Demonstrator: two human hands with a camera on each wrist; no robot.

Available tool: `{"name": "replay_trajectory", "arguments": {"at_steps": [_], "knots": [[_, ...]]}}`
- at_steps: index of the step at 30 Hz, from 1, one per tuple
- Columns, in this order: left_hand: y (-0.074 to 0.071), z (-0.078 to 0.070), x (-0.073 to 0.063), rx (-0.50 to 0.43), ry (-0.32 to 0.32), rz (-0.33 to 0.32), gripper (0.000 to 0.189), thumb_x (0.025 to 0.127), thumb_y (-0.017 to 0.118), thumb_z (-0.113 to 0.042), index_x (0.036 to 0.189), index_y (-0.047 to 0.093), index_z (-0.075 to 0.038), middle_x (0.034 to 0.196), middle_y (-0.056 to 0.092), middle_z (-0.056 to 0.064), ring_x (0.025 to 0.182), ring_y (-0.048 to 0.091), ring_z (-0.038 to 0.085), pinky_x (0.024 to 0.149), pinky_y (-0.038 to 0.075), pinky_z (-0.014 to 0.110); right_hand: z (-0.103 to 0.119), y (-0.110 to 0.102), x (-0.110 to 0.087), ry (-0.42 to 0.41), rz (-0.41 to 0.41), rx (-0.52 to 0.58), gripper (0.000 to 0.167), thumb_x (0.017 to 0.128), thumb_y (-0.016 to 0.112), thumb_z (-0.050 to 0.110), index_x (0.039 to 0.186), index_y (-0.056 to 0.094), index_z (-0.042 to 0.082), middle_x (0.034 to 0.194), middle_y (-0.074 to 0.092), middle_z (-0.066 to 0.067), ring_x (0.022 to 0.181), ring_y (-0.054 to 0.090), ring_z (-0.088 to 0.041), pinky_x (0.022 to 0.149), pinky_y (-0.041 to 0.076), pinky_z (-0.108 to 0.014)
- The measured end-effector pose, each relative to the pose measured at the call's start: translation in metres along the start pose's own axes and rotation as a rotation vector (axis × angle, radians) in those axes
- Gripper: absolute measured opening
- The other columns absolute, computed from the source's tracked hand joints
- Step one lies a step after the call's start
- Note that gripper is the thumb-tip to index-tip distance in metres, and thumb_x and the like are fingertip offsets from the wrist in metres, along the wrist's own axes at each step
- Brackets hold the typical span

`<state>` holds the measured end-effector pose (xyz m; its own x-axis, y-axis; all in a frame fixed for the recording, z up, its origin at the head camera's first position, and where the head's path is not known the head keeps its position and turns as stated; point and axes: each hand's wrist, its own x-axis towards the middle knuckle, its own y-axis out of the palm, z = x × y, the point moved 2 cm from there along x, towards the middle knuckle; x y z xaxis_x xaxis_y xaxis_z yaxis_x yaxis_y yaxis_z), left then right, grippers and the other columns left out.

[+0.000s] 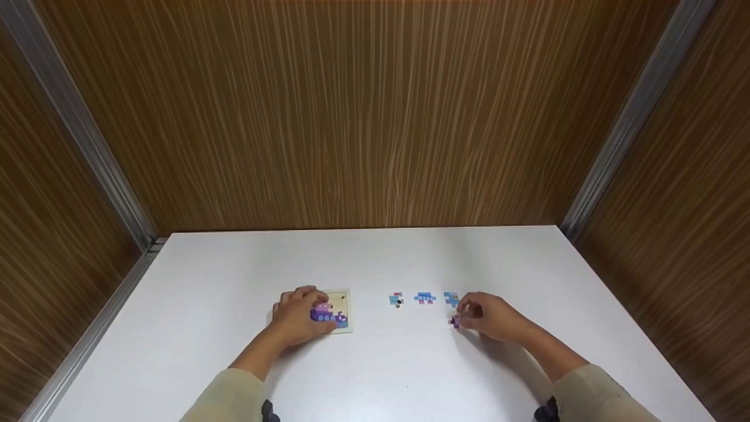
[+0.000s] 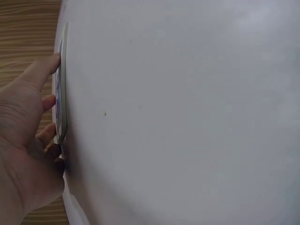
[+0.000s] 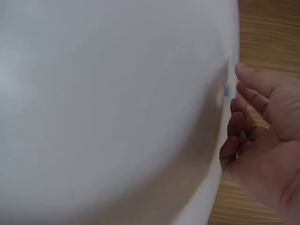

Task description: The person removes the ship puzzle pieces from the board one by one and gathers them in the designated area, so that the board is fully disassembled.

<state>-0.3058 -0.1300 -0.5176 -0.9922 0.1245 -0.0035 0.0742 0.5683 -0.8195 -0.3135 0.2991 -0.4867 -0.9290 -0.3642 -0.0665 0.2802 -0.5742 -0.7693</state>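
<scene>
My left hand lies over the left part of a small square picture puzzle board, with the thumb near its lower edge and fingers on its upper left. The board shows a pink and purple figure on a cream ground. In the left wrist view the board is seen edge-on, thumb on its face and lower fingers curled at its near edge. Over on the right, my right hand pinches a small purple puzzle piece at its thumb and index fingertips. The right wrist view hides that piece behind the fingers.
Between the hands, three loose puzzle pieces lie in a row: a blue and red one, a blue and pink one and a blue one close to my right fingers. Wood-grain panels wall the white table at the back and sides.
</scene>
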Motion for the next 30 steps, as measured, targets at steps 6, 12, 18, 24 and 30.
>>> {"name": "replay_trajectory", "arguments": {"at_steps": [6,12,18,24,30], "knots": [[-0.004,0.0,-0.002,0.013,0.008,0.001,0.07,0.086,0.089,-0.046,0.147,0.062,-0.023,0.166,0.049,0.011,0.149,0.041,0.043,0.119,0.036,0.064,0.059,0.0,0.015,-0.099,-0.02,-0.015,0.016,0.104,0.074,0.021,0.116,0.073,0.011,0.096,0.064,-0.001,0.087,0.056,-0.016,0.07,0.048,-0.024],[-0.012,0.014,-0.003,-0.023,0.032,0.01,0.058,0.091,0.086,-0.039,0.14,0.066,-0.017,0.169,0.045,0.015,0.157,0.039,0.045,0.128,0.033,0.068,0.103,0.02,0.034,-0.225,0.035,0.002,0.016,0.106,0.072,0.024,0.118,0.074,0.014,0.099,0.066,0.001,0.089,0.057,-0.013,0.073,0.051,-0.024],[-0.016,0.033,-0.003,-0.04,0.048,-0.001,0.049,0.087,0.092,-0.042,0.129,0.075,-0.023,0.164,0.053,0.013,0.159,0.036,0.045,0.129,0.032,0.07,0.125,0.054,0.059,-0.239,0.076,0.055,0.022,0.104,0.074,0.023,0.124,0.072,0.014,0.101,0.068,0.0,0.09,0.058,-0.012,0.077,0.05,-0.025],[-0.016,0.038,-0.004,-0.116,0.015,0.001,0.045,0.084,0.094,-0.042,0.124,0.078,-0.029,0.166,0.051,0.01,0.16,0.033,0.045,0.128,0.027,0.075,0.145,0.092,0.082,-0.197,0.103,0.125,0.037,0.102,0.077,0.022,0.135,0.069,0.011,0.104,0.068,0.0,0.091,0.059,-0.015,0.08,0.051,-0.029],[-0.016,0.034,-0.004,-0.133,0.004,0.015,0.045,0.083,0.094,-0.042,0.123,0.076,-0.03,0.165,0.05,0.01,0.159,0.031,0.046,0.126,0.025,0.078,0.156,0.126,0.098,-0.241,0.082,0.081,0.04,0.097,0.081,0.019,0.135,0.072,0.007,0.104,0.068,-0.005,0.092,0.057,-0.011,0.084,0.052,-0.028]]}}
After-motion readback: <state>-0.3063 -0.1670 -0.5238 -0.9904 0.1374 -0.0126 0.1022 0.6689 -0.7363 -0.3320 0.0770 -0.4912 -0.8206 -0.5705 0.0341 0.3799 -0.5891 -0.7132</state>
